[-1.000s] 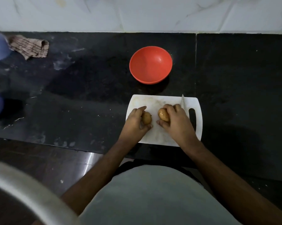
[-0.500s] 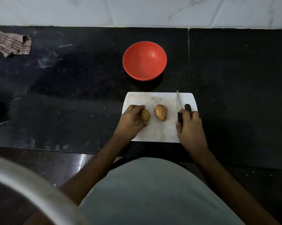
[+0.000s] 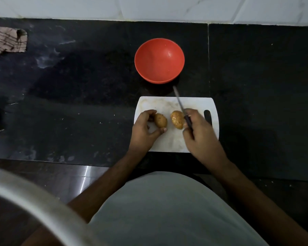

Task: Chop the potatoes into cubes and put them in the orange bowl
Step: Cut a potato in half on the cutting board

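Potatoes, two, whole, unpeeled, tan-brown skin with darker specks, both lying on the white cutting board (image 3: pixel 174 141). Smaller potato (image 3: pixel 160 120) sits at the board's left part, left hand (image 3: pixel 146 129) curled round it, thumb and fingers touching its sides. Larger potato (image 3: pixel 177 119) lies at board centre, just beside the right hand (image 3: pixel 199 134). Right hand is clamped on the dark handle of the knife (image 3: pixel 182 109), blade angling past the board's far edge. Orange bowl (image 3: pixel 159 60) stands beyond the board's far edge on the black counter (image 3: pixel 78 103). Striped cloth (image 3: pixel 7 41) far left of the board.
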